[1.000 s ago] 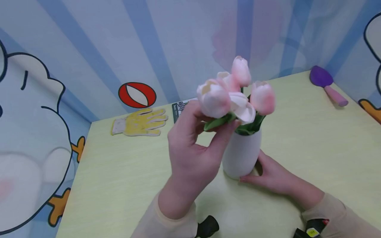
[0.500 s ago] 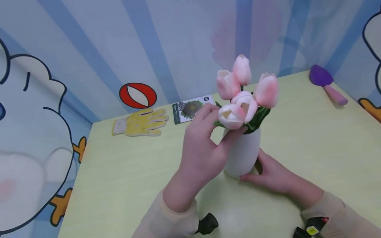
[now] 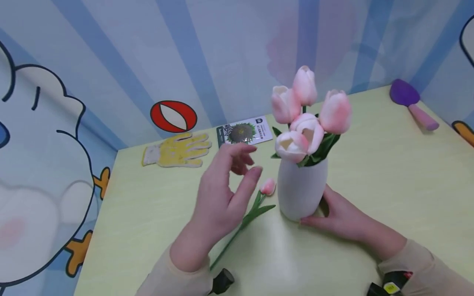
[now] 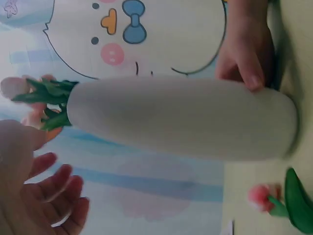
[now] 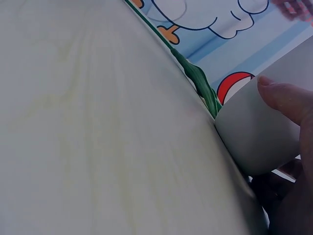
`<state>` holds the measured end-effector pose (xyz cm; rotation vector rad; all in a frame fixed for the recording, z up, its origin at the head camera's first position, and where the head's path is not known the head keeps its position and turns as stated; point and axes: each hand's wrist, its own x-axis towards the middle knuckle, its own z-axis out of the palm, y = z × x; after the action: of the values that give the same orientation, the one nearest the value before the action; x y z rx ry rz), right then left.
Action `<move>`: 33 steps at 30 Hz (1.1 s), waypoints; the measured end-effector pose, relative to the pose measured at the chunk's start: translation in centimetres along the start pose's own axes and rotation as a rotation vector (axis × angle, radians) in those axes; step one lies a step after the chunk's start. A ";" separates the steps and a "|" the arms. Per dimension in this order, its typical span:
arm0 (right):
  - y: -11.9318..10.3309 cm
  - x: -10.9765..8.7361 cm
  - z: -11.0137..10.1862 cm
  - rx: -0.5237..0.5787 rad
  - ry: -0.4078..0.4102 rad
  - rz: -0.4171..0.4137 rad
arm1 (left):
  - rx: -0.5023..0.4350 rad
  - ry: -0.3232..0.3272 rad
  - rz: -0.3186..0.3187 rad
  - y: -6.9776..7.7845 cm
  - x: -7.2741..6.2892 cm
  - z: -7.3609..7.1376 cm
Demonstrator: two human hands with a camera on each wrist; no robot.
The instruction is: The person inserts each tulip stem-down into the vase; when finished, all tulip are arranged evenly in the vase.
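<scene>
A white vase [image 3: 301, 189] stands upright on the table and holds several pink-and-white tulips [image 3: 305, 87] with green leaves. My right hand [image 3: 342, 218] grips the vase low down, its thumb lying on the wall in the right wrist view [image 5: 288, 100]. Left of the vase and apart from it, my left hand [image 3: 222, 191] hovers with loosely bent fingers and holds nothing. One loose tulip [image 3: 268, 187] lies on the table between the left hand and the vase; the left wrist partly covers its stem. In the left wrist view, the vase [image 4: 181, 117] appears sideways beside the hand.
Along the back of the table lie a yellow-and-white work glove [image 3: 181, 151], a printed card with a plant picture [image 3: 242, 132] and a purple scoop with a pink handle [image 3: 404, 93]. A blue striped backdrop [image 3: 237, 57] with cartoon figures rises behind the pale table [image 3: 148, 230].
My left hand has let go of a tulip, now lower among the others in the vase, and drawn back left. The loose tulip has come into sight. My right hand stays on the vase.
</scene>
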<state>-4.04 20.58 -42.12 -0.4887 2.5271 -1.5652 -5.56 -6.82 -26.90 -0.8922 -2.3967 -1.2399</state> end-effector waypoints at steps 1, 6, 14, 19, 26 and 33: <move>0.0 0.0 0.0 -0.006 0.003 0.002 | 0.071 -0.049 -0.063 -0.7 -0.7 -0.3; -0.2 0.0 0.1 0.007 0.002 0.020 | 0.407 -0.363 -0.311 -4.4 -5.2 0.0; -0.4 0.1 0.7 0.070 -0.003 -0.003 | 0.587 -0.482 -0.355 -7.1 -11.1 1.0; -0.4 -0.3 0.6 0.124 -0.024 -0.009 | 0.582 -0.494 -0.383 -7.4 -11.8 1.2; -0.4 -0.3 1.0 0.225 0.004 -0.015 | 0.526 -0.517 -0.440 -7.5 -10.7 -0.2; -0.6 0.0 1.1 0.203 0.019 -0.028 | 0.259 -0.289 -0.537 -5.3 -7.3 -3.8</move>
<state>-3.62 19.36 -42.10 -0.4861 2.3491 -1.8196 -3.51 -15.03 -31.83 -0.3769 -3.0741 -0.9654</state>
